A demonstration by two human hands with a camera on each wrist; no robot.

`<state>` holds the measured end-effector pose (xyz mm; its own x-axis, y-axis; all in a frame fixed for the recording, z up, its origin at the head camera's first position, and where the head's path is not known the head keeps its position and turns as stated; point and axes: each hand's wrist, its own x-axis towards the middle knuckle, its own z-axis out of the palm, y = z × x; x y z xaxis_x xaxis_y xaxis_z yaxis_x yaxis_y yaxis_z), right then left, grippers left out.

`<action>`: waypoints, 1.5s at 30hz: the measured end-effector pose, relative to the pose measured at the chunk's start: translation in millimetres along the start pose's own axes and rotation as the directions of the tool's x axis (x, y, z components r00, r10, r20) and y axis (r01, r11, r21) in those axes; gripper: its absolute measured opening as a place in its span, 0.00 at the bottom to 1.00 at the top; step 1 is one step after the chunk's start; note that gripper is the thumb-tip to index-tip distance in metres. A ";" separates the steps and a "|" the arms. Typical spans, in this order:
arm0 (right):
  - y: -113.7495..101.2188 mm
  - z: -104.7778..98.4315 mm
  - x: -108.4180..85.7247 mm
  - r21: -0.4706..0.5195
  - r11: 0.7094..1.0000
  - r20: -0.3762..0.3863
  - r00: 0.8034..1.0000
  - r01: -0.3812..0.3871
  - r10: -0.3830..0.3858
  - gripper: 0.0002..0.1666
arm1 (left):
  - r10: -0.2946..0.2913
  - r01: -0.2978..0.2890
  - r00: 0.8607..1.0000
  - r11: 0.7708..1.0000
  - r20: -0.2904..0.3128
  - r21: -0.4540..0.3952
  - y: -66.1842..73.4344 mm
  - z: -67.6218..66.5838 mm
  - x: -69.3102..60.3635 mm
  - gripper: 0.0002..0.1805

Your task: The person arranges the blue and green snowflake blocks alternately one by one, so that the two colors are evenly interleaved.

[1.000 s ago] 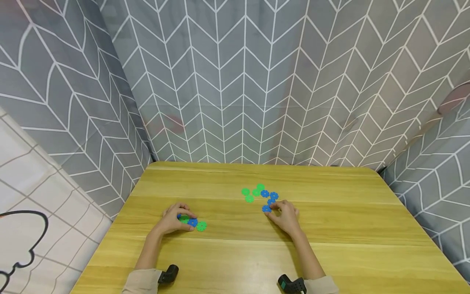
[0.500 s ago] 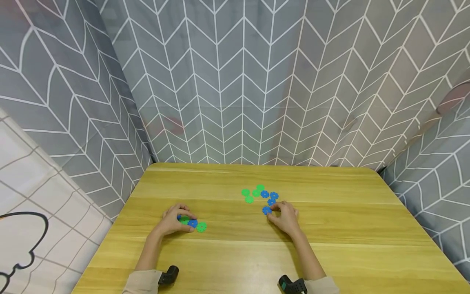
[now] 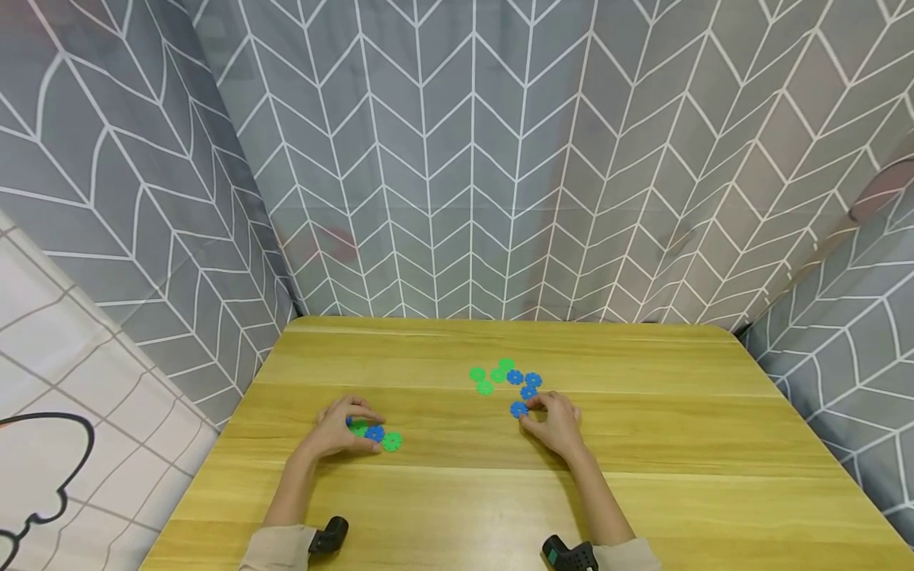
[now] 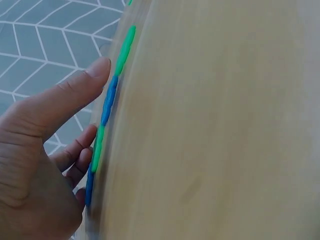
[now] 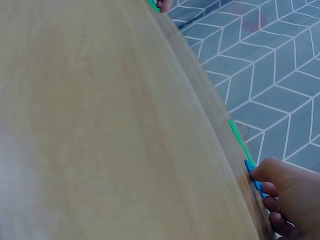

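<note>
On the left, a short row of toothed plastic discs alternates blue and green. My left hand (image 3: pixel 339 428) arches over it, thumb and index finger apart on either side of a blue disc (image 3: pixel 374 434). A green disc (image 3: pixel 392 442) ends the row just beyond the fingertips; another green disc (image 3: pixel 359 428) is partly covered by the hand. In the left wrist view the thumb (image 4: pixel 85 87) is straight and the other fingers bend loosely behind the row. My right hand (image 3: pixel 557 424) pinches the edge of a blue disc (image 3: pixel 519 409) between thumb and index finger, at the table surface.
Beyond the right hand lie several loose discs: green ones such as this green disc (image 3: pixel 477 373), and blue ones such as this blue disc (image 3: pixel 532 381). They rest on a wooden table (image 3: pixel 428 507). A patterned grey curtain (image 3: pixel 457 198) hangs behind its far edge.
The blue disc at my right fingertips has shifted slightly toward me, away from the other blue discs. My left thumb and index finger have spread a little.
</note>
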<state>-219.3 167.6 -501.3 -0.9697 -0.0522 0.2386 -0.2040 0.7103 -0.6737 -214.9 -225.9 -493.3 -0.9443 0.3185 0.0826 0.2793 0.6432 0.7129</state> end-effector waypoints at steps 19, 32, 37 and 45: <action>0.2 0.8 1.0 0.005 1.000 -0.014 0.999 0.029 -0.029 0.09 | -0.006 0.006 0.999 1.000 0.046 -0.004 14.2 3.6 6.7 0.21; 0.0 0.3 -1.5 0.002 1.000 0.002 1.000 0.028 -0.028 0.09 | 0.004 -0.003 0.999 1.000 0.053 -0.023 12.1 4.8 6.7 0.14; 0.0 -0.2 -2.1 0.005 1.000 -0.004 1.000 0.027 -0.027 0.09 | 0.010 -0.008 0.999 1.000 0.053 -0.027 12.4 5.7 7.0 0.14; 1.9 0.9 -1.1 0.003 1.000 -0.004 1.000 0.008 -0.008 0.09 | 0.034 -0.033 0.998 0.999 0.053 -0.029 13.7 10.7 8.0 0.16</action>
<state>-218.7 168.3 -503.5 -0.9676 -0.0550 0.2463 -0.2117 0.7079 -0.6738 -216.8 -207.1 -490.3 -0.9236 0.3769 0.0698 0.3048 0.6118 0.7299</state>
